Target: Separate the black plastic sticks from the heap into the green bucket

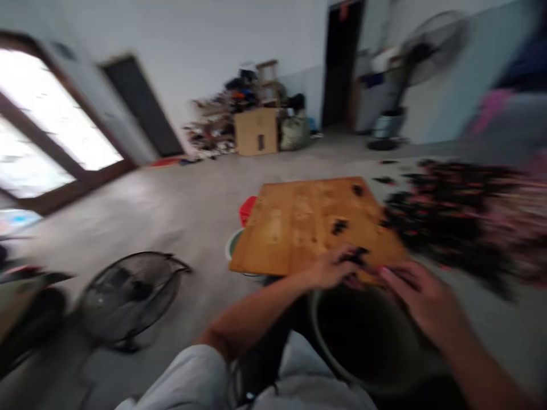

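A wooden board [299, 228] lies in front of me, with small dark pieces [339, 226] on its right half. Over its near right edge, my left hand [335, 267] has its fingers closed round a dark piece [356, 256]. My right hand [416, 290] is just to the right, pinching something thin and dark that reaches toward the left hand; blur hides its shape. Below both hands stands a large round bucket [318, 336] with a dark inside.
A heap of dark and reddish pieces [453, 222] covers the floor at right. A black fan [132, 296] lies at left. A red container [247, 210] and a green-lined basin [233, 242] show beside the board. A cardboard box [256, 132] stands by the wall.
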Action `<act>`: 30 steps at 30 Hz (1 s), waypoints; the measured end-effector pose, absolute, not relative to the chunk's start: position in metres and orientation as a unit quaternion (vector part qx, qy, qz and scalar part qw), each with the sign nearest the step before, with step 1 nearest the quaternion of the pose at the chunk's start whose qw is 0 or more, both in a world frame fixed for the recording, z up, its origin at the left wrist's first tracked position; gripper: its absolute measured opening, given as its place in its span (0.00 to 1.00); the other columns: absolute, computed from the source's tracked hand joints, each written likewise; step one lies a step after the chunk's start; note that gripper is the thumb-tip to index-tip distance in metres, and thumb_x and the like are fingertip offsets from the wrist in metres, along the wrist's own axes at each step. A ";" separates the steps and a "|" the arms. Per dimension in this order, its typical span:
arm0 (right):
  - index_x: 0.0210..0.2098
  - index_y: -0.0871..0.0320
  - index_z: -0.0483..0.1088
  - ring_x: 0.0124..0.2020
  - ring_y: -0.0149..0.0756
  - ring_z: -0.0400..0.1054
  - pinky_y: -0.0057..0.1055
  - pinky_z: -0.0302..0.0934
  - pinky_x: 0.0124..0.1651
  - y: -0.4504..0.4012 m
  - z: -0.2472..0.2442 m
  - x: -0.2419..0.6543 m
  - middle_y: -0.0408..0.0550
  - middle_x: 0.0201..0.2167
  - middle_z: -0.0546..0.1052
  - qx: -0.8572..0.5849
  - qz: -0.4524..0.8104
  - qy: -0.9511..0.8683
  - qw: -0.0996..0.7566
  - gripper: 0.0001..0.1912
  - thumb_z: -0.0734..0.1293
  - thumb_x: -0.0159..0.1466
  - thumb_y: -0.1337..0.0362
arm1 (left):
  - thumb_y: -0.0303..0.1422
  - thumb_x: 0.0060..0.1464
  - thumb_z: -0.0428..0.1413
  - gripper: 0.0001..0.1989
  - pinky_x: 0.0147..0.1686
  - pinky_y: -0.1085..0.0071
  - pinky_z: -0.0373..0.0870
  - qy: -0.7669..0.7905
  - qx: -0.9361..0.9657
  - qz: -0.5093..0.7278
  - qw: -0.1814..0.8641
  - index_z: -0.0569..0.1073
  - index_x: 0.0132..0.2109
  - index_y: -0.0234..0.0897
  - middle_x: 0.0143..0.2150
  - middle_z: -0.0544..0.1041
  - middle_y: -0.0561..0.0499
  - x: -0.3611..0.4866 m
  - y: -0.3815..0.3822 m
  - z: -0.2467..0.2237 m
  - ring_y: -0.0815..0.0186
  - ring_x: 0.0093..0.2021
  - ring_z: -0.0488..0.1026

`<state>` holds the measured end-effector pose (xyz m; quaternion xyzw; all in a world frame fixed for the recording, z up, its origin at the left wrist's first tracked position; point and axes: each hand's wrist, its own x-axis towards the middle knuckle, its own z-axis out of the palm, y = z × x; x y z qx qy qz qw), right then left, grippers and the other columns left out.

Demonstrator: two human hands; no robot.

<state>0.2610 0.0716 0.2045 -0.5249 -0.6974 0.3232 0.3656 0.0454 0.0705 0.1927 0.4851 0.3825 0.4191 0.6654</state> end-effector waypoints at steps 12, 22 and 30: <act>0.42 0.57 0.76 0.23 0.29 0.66 0.28 0.62 0.26 0.050 0.223 0.287 0.42 0.28 0.78 -0.457 0.534 -0.534 0.470 0.17 0.74 0.61 0.51 | 0.49 0.68 0.53 0.25 0.20 0.78 0.66 0.329 0.701 0.353 0.525 0.73 0.60 0.35 0.28 0.70 0.55 0.077 0.075 0.205 0.72 0.23 0.66; 0.45 0.56 0.77 0.31 0.34 0.72 0.30 0.65 0.33 0.043 0.214 0.300 0.46 0.35 0.80 -0.493 0.423 -0.613 0.451 0.13 0.72 0.65 0.55 | 0.48 0.70 0.52 0.23 0.21 0.81 0.64 0.310 0.734 0.302 0.524 0.75 0.58 0.35 0.28 0.69 0.55 0.082 0.080 0.212 0.74 0.24 0.66; 0.46 0.55 0.77 0.36 0.37 0.74 0.31 0.67 0.37 0.044 0.208 0.305 0.47 0.35 0.80 -0.472 0.420 -0.633 0.446 0.13 0.71 0.66 0.55 | 0.51 0.68 0.52 0.22 0.18 0.81 0.63 0.318 0.711 0.249 0.575 0.75 0.50 0.35 0.27 0.69 0.56 0.078 0.082 0.218 0.75 0.21 0.63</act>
